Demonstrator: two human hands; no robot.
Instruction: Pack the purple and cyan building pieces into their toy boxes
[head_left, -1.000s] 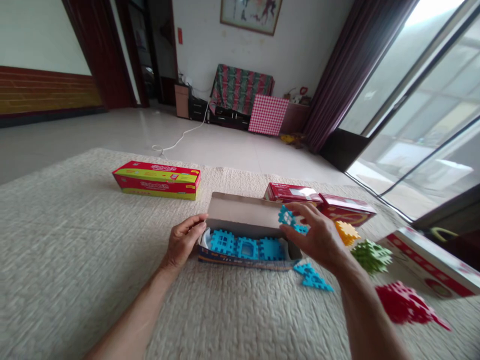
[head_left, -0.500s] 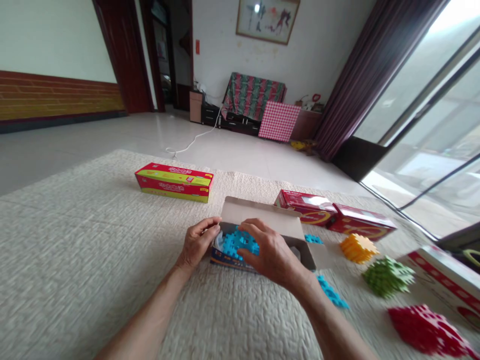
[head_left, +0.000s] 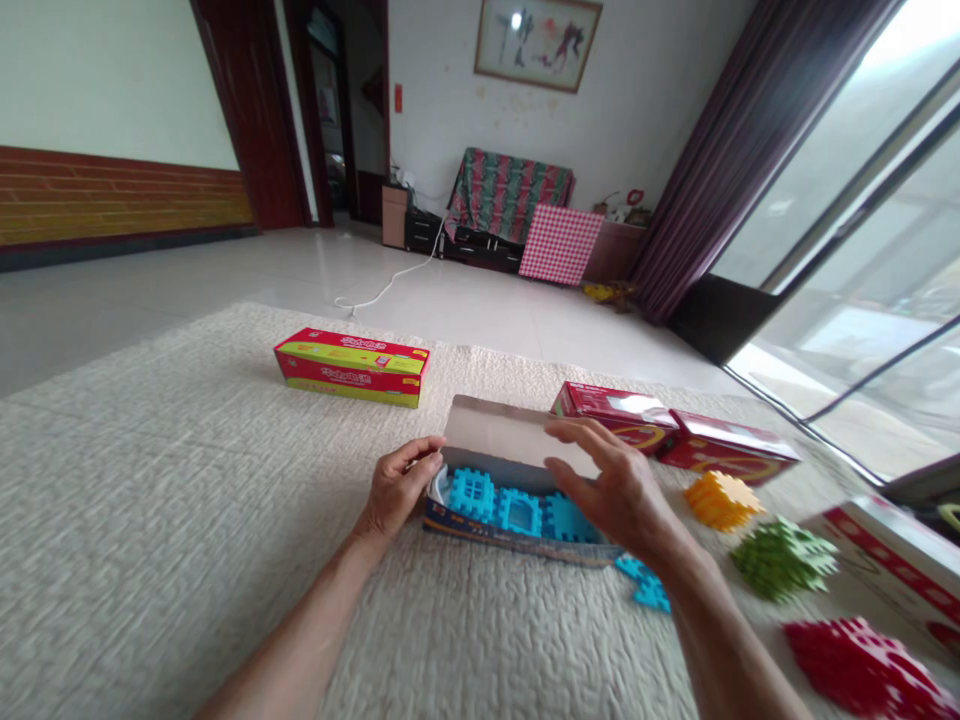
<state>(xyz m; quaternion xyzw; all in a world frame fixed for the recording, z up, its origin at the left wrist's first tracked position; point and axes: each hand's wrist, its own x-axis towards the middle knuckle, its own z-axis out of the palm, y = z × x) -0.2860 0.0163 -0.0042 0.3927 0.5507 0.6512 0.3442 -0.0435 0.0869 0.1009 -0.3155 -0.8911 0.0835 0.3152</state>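
A dark blue cardboard box (head_left: 517, 545) lies on the rug with its lid (head_left: 495, 428) raised at the back. Inside, several blue interlocking plastic pieces (head_left: 519, 512) lie in a row, beside clear plastic wrap at the left end. My left hand (head_left: 397, 487) pinches the box's left end between thumb and fingers. Over the right end hovers my right hand (head_left: 622, 490), fingers apart and holding nothing, hiding part of the box. Loose blue pieces (head_left: 645, 585) lie on the rug by the box's right front corner, partly behind my right forearm.
Stacks of yellow (head_left: 722, 502), green (head_left: 784, 560) and red pieces (head_left: 862, 665) stand to the right, near a white-and-red box (head_left: 892, 560). Two dark red boxes (head_left: 615, 415) lie behind the open lid. A red-and-yellow box (head_left: 352, 368) sits at the back left of the rug (head_left: 187, 480).
My right hand has moved right, off the blue piece at the box's left side, and its fingers have opened. Blue pieces now show in a row there. My left hand stays at the left end.
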